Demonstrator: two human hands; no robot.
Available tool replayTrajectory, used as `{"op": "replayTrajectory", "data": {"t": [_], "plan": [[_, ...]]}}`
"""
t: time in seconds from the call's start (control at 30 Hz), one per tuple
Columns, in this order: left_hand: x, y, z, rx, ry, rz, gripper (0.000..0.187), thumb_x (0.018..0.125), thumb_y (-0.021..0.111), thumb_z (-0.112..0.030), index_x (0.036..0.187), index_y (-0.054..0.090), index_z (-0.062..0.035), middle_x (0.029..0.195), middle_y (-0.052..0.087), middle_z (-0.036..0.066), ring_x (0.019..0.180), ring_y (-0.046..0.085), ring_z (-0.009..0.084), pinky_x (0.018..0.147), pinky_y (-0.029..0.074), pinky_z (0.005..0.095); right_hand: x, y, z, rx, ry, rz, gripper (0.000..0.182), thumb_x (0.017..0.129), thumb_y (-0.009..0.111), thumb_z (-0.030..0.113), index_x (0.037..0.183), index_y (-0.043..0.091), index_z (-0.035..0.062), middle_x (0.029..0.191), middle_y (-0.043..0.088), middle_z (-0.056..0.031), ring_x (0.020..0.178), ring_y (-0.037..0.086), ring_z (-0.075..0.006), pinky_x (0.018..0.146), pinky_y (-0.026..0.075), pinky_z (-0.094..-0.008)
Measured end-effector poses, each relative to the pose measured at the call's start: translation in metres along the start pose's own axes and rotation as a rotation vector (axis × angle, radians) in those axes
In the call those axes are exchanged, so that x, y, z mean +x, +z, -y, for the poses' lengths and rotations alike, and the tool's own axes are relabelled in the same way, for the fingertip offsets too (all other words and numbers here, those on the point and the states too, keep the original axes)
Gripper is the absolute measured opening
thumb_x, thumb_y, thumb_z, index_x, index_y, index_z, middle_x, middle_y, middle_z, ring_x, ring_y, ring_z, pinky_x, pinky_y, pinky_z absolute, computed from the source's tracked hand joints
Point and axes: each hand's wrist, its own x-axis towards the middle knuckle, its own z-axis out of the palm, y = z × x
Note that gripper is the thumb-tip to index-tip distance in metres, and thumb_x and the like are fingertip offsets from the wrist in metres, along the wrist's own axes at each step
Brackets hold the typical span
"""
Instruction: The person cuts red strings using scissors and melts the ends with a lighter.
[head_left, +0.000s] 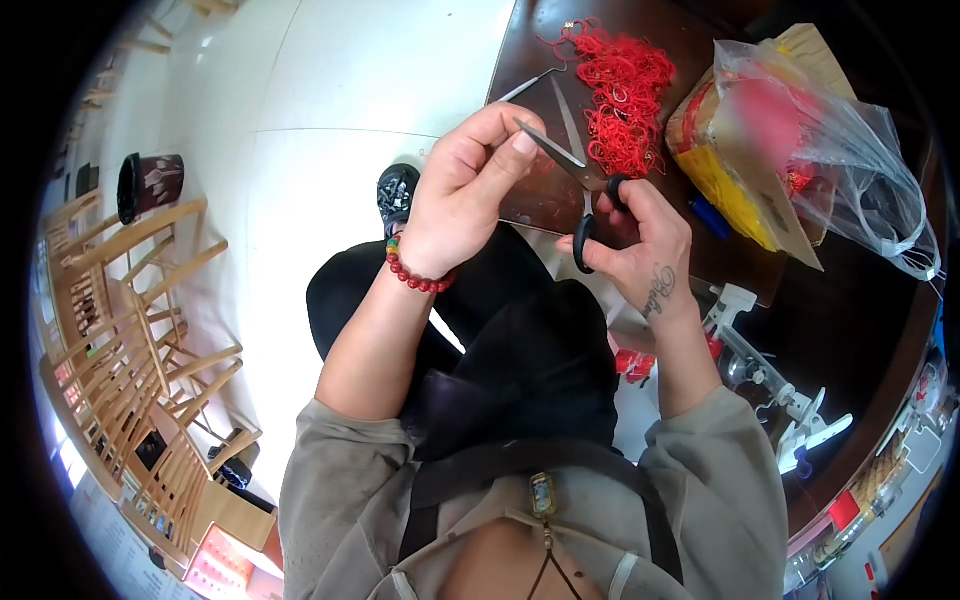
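My right hand [645,240] has its thumb and fingers through the black handles of a pair of scissors [588,192]. Their blades are spread apart, and one blade tip lies close by the fingertips of my left hand [470,170]. The thumb and forefinger of that left hand are pinched together; whatever they hold is too small or hidden to make out. Just beyond them, at the table's edge, shows a thin metal pick with a hooked tip [532,84]. A tangled heap of red cords [625,100] lies on the dark table [535,45] beyond the scissors.
A cardboard box [790,190] with yellow wrapping and a clear plastic bag [870,150] stands on the right. Near it lies a blue object [710,216]. White clamp-like hardware [765,370] is at lower right. Wooden chairs [150,330] and a dark bin [152,187] stand left.
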Motion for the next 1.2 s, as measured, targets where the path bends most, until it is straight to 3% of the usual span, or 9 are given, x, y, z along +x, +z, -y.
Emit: {"op": "replayTrajectory", "data": {"t": [0.23, 0.63, 0.87, 0.93, 1.2], "plan": [[-0.002, -0.005, 0.006, 0.090, 0.022, 0.037, 0.011, 0.099, 0.048, -0.010, 0.098, 0.055, -0.0019, 0.082, 0.049, -0.004, 0.076, 0.043, 0.0035, 0.070, 0.039, 0.0189, 0.004, 0.000, 0.001, -0.155, -0.142, -0.039, 0.033, 0.062, 0.082, 0.021, 0.075, 0.057, 0.0036, 0.068, 0.053, -0.0042, 0.060, 0.054, -0.0197, 0.053, 0.045, -0.0314], [-0.001, -0.009, 0.012, 0.123, 0.085, 0.056, 0.011, 0.098, 0.048, -0.009, 0.097, 0.054, -0.0003, 0.084, 0.050, -0.003, 0.079, 0.044, 0.0037, 0.073, 0.039, 0.0192, 0.006, -0.004, -0.003, -0.165, -0.152, -0.025, 0.032, 0.064, 0.082, 0.020, 0.071, 0.056, 0.0025, 0.062, 0.052, -0.0065, 0.054, 0.053, -0.0219, 0.051, 0.043, -0.0331], [-0.001, -0.009, 0.011, -0.019, -0.002, 0.061, 0.013, 0.098, 0.048, -0.010, 0.100, 0.057, -0.0003, 0.087, 0.054, -0.003, 0.081, 0.047, 0.0038, 0.076, 0.041, 0.0203, 0.004, -0.002, -0.003, -0.124, -0.116, 0.018, 0.034, 0.065, 0.081, 0.023, 0.066, 0.053, 0.0040, 0.058, 0.049, -0.0059, 0.051, 0.051, -0.0226, 0.049, 0.042, -0.0331], [-0.002, -0.007, 0.010, -0.048, -0.030, 0.045, 0.012, 0.098, 0.050, -0.012, 0.099, 0.057, -0.0014, 0.080, 0.049, -0.003, 0.076, 0.043, 0.0056, 0.074, 0.039, 0.0217, 0.004, -0.002, -0.005, -0.166, -0.149, 0.012, 0.035, 0.065, 0.081, 0.024, 0.065, 0.053, 0.0043, 0.057, 0.048, -0.0062, 0.051, 0.051, -0.0228, 0.049, 0.042, -0.0332], [-0.001, -0.011, 0.019, -0.020, -0.022, 0.040, 0.014, 0.098, 0.049, -0.010, 0.102, 0.058, -0.0003, 0.086, 0.056, -0.003, 0.081, 0.048, 0.0037, 0.077, 0.042, 0.0202, 0.008, -0.008, -0.012, -0.246, -0.230, 0.002, 0.038, 0.066, 0.082, 0.029, 0.066, 0.054, 0.0037, 0.057, 0.051, -0.0077, 0.052, 0.053, -0.0237, 0.049, 0.043, -0.0336]]}}
